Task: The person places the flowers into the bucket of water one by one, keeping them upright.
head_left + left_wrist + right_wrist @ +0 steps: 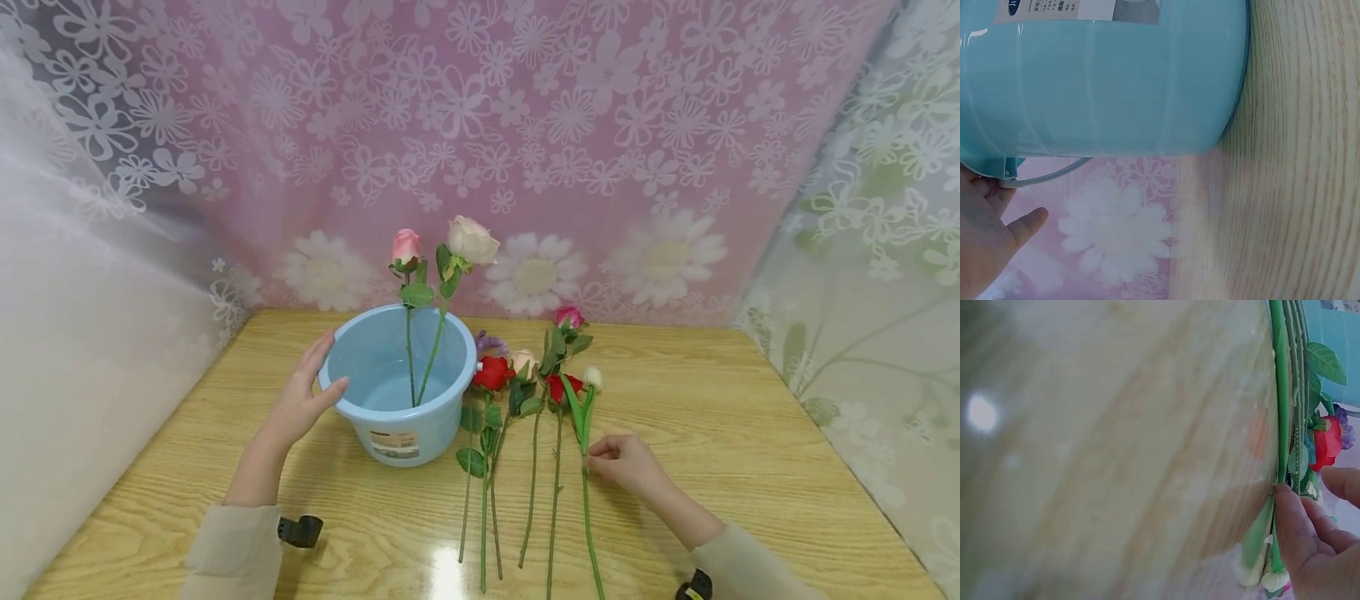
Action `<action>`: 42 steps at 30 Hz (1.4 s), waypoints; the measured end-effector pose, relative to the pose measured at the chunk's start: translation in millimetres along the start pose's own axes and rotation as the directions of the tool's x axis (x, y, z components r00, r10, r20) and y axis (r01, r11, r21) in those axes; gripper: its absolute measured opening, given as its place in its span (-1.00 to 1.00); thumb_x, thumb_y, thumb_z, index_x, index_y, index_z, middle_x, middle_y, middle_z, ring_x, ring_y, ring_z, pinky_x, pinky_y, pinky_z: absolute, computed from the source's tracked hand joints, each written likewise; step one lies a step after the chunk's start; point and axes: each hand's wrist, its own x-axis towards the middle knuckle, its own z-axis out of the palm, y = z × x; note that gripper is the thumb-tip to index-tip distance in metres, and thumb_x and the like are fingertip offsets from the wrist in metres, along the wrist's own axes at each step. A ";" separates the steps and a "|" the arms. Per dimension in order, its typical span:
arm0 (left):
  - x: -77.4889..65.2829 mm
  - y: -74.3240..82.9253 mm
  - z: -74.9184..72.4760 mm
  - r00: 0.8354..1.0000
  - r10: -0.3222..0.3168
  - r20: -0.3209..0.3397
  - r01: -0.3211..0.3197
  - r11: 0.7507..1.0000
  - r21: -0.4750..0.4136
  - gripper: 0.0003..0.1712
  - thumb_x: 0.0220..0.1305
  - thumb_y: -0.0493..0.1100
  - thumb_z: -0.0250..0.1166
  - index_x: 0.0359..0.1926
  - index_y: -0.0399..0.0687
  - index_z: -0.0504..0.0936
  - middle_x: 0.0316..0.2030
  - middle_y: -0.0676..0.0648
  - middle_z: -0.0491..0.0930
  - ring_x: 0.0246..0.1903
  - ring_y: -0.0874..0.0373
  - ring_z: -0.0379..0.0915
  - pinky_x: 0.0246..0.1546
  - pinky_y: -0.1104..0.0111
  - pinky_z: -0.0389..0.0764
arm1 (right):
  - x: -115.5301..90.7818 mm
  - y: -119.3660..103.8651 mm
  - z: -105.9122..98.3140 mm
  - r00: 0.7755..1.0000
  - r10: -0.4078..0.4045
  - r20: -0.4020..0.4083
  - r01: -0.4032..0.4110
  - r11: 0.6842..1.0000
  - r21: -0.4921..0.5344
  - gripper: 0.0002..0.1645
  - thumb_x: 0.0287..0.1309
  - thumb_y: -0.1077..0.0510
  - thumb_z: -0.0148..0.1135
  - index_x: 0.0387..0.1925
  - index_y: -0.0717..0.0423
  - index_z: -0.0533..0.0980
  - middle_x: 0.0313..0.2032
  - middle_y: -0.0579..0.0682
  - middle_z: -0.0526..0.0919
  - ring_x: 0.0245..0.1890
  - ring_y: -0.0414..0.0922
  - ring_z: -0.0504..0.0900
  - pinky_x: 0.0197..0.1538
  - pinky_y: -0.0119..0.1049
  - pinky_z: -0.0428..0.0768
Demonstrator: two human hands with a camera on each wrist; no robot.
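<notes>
A light blue bucket point(397, 414) stands on the table, with a pink rose point(406, 246) and a large white rose point(472, 241) leaning upright in it. My left hand point(302, 402) rests on its left rim, thumb spread from the fingers; in the left wrist view the fingertips pass behind the rim by the handle point(1047, 177). With the fingertips of my right hand point(628, 467) I pinch the green stem of a white tulip point(592, 378), which lies rightmost in the row of flowers. The right wrist view shows these fingertips at the stem, low over the tabletop.
Left of the tulip lie two red roses point(492, 373) point(562, 387), a cream rose point(524, 363), a magenta rose point(570, 316) and a purple flower point(491, 343), stems toward me. A pink floral curtain point(525, 167) hangs behind the wooden table point(712, 417); pale sheets flank both sides.
</notes>
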 end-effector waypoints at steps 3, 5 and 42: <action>-0.2 -1.4 0.2 1.000 0.006 -0.005 -0.006 1.000 -0.009 -0.19 0.13 -0.16 0.16 0.33 -0.24 -0.02 0.31 -0.23 -0.11 0.26 -0.19 -0.23 0.08 -0.22 -0.06 | -1.2 0.2 0.3 1.000 0.007 0.008 -0.007 1.000 0.009 -0.75 0.00 0.23 0.21 -0.29 0.38 0.52 -0.51 -0.01 0.56 -0.52 -0.12 0.54 -0.45 -0.29 0.54; -0.3 -1.4 0.2 1.000 0.007 -0.007 -0.007 1.000 -0.011 -0.19 0.13 -0.18 0.15 0.33 -0.24 -0.02 0.31 -0.23 -0.11 0.26 -0.19 -0.23 0.07 -0.22 -0.07 | -2.0 0.0 0.3 1.000 0.012 0.019 -0.012 1.000 0.019 -0.73 0.00 0.24 0.21 -0.28 0.39 0.51 -0.51 -0.01 0.57 -0.51 -0.11 0.55 -0.44 -0.28 0.55; -2.2 18.7 -1.0 1.000 0.006 0.005 -0.006 0.999 -0.047 -0.22 0.15 -0.24 0.11 0.30 -0.39 -0.06 0.29 -0.35 -0.13 0.24 -0.28 -0.26 0.07 -0.24 -0.10 | 14.3 -2.4 8.6 0.994 0.006 0.110 0.002 0.997 -0.072 -0.73 -0.08 0.28 0.25 -0.78 0.24 0.46 -0.80 0.00 0.50 -0.79 -0.19 0.47 -0.66 -0.36 0.48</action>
